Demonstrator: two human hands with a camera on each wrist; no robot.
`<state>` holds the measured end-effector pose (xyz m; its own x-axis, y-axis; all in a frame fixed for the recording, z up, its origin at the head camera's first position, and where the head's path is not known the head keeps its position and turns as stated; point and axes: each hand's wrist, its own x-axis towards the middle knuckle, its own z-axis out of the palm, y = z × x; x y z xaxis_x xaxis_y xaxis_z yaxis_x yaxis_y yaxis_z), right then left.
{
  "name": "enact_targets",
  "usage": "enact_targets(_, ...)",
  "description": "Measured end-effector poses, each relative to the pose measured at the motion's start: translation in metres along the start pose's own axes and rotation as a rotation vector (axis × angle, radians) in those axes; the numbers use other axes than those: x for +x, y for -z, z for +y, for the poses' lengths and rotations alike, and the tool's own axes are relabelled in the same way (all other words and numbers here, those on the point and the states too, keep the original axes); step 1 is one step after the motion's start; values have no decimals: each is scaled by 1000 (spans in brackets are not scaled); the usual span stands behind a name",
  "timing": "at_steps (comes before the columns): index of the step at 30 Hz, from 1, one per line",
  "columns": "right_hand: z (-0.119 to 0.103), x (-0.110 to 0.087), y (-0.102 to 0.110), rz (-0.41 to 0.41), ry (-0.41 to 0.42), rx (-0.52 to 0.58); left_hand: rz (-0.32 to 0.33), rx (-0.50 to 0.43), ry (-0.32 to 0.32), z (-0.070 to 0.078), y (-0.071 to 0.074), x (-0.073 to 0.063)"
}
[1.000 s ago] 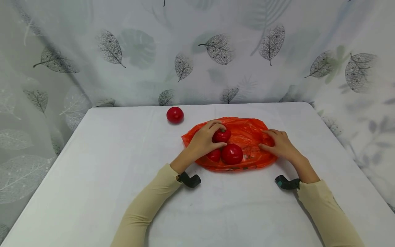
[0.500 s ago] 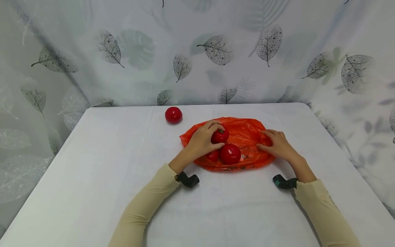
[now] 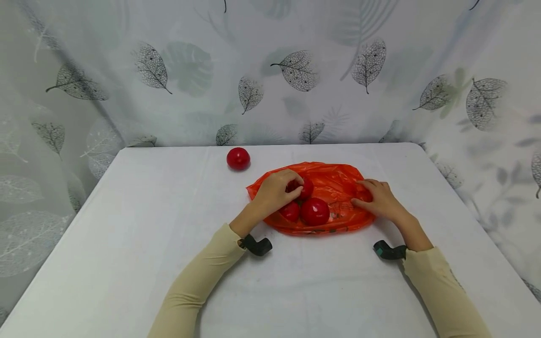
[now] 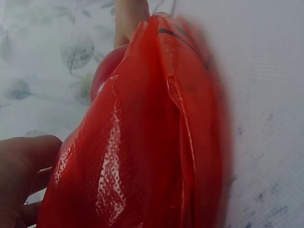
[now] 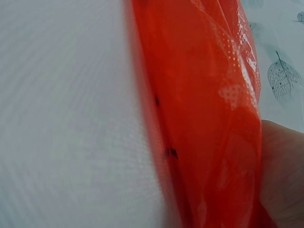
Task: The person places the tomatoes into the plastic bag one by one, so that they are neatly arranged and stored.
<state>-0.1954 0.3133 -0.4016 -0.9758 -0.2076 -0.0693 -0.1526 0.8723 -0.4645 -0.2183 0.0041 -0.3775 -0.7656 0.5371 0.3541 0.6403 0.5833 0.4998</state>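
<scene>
An orange-red plastic bag (image 3: 329, 176) lies open on the table with shiny red tomatoes in it. One tomato (image 3: 314, 211) is at the front, another (image 3: 289, 212) lies left of it, and a third (image 3: 306, 188) sits behind. My left hand (image 3: 274, 191) is over the bag's left side, fingers bent and thumb near the fingertips, beside the rear tomato. In the left wrist view, the bag's wall (image 4: 114, 156) covers much of that hand. My right hand (image 3: 380, 199) grips the bag's right side between thumb and fingers; in the right wrist view the bag mostly hides it.
A lone tomato (image 3: 238, 158) stands near the back edge of the white-covered table (image 3: 169, 211), left of the bag. Behind the table hangs a leaf-patterned curtain (image 3: 190, 117). Each wrist wears a black camera mount, the left one (image 3: 258, 246) close to the bag's front.
My left hand has let go of the rear tomato and drawn back slightly left, its fingers now closer to the thumb. My right hand keeps its place on the bag.
</scene>
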Motion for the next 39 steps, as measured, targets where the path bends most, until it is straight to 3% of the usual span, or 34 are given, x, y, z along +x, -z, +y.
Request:
enact_targets(11, -1, -1, 1, -8, -5, 3, -2, 13, -33, -3, -1, 0)
enact_targets(20, -1, -1, 0, -9, -15, 15, 70, 43, 1, -10, 7, 0)
enact_targets(31, 0, 1, -1, -5, -13, 16, 193, 52, 17, -38, 12, 0)
enact_targets(39, 1, 1, -1, -4, -18, 8, 256, -12, 98, -60, 27, 3)
